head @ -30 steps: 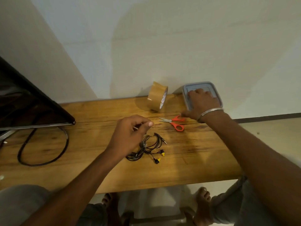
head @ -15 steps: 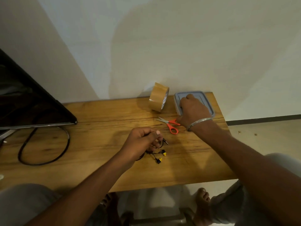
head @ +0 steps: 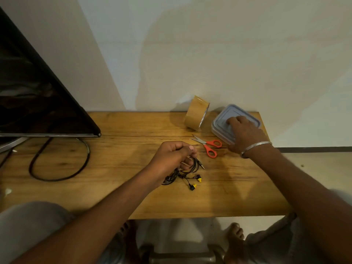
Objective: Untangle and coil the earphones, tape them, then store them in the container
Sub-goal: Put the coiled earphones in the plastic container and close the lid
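1. Left hand grips the black earphones — tangled bundle trailing onto the middle of the table.
2. Right hand rests flat, fingers relaxed, on the lidded grey container — far right corner.

W/ the left hand curled over the earphones, cord under its fingers is hidden; can't tell how tangled. The right hand covers the container lid's near corner; contents hidden. Far left of left hand, monitor & cable run off-frame. Print inside tape roll, just left of right hand: too small to read.
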A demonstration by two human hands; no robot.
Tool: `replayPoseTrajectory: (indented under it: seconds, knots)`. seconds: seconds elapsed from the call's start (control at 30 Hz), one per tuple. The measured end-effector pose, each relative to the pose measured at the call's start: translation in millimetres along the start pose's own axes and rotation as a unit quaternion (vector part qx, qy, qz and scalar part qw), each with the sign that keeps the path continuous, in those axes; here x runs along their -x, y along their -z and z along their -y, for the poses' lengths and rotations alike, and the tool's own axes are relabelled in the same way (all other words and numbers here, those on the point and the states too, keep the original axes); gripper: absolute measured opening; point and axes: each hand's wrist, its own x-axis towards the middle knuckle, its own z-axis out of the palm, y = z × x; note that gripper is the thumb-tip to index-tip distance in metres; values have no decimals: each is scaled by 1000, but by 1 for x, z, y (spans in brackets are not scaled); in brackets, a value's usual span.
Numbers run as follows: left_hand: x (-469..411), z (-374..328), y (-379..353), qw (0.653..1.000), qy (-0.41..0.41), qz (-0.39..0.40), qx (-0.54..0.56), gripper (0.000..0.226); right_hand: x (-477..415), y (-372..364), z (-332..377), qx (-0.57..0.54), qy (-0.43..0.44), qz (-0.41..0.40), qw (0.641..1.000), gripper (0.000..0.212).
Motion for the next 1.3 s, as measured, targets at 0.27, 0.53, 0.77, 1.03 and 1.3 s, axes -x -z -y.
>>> replayPoseTrajectory:
  seconds: [0.27,0.53,0.77,1.03,1.3]
  knots:
    - [-1,1,0,1000,-4,6,-17,20,7,10,16,10,14,-132,991,33]
    - [2,-8,2,1000,-14,4,-7,20,14,29,25,-96,-50,-167,980,33]
    - [17,-42,14,989,-129,-72,12,17,50,84,56,-176,69,-287,939,25]
    - [16,-39,62,939,-86,-327,58,13,64,18,174,-38,204,-278,938,29]
    - [-23,-5,106,936,72,-299,169,25,16,-25,206,-63,267,-78,958,51]
